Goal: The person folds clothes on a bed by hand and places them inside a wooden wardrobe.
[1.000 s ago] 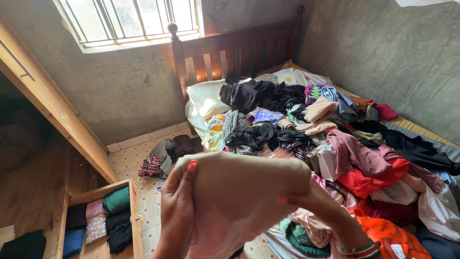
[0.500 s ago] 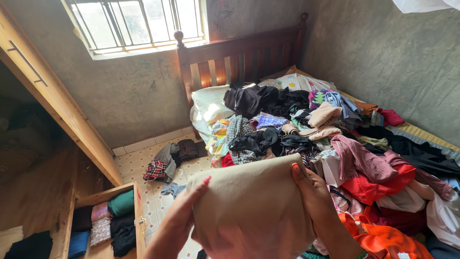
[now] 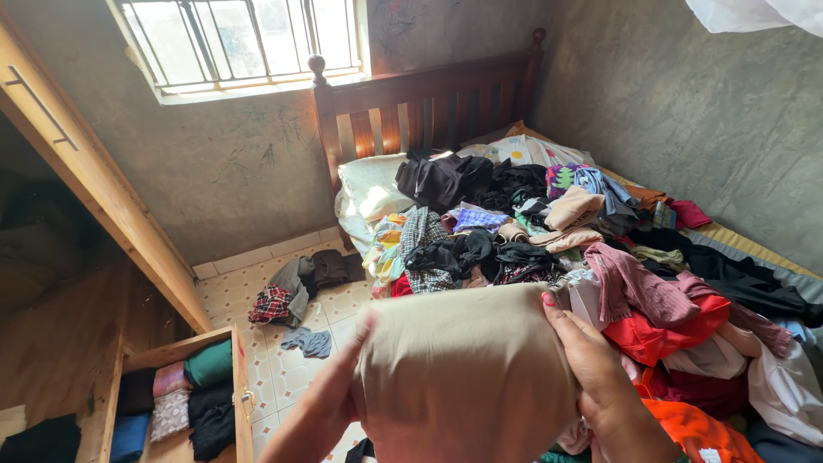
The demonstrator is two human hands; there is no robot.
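Left hand: the left hand [image 3: 330, 390] rises from the bottom edge and presses against the left side of a beige folded garment [image 3: 463, 369]; its fingers are closed on the cloth's left edge, mostly hidden behind it.
Right hand: the right hand [image 3: 600, 369] grips the right side of the same garment, thumb at the upper right corner, painted nail visible, fingers wrapped behind the fabric.
Held item: the beige garment is held up between both hands, folded to a rough rectangle, in front of the near end of the bed and above the tiled floor [image 3: 283, 377].
Bed: a wooden bed with a slatted headboard [image 3: 420, 103] stands against the far wall, covered by a loose clothes pile [image 3: 600, 249] in black, red, pink, checked and multicoloured fabrics. A white pillow [image 3: 369, 184] lies at the head end.
Nearest neighbours: a red garment [image 3: 664, 330] and a mauve knitted garment [image 3: 639, 279] lie just right of the right hand; an orange garment [image 3: 703, 429] lies below it.
Floor: a small heap of dark and checked clothes [image 3: 296, 287] lies near the wall; a grey scrap [image 3: 310, 343] lies apart from it, nearer the hands.
Left side: an open wooden drawer [image 3: 184, 394] holds folded clothes in green, pink, black and blue.
Window: a barred window [image 3: 240, 39] sits above the floor heap.
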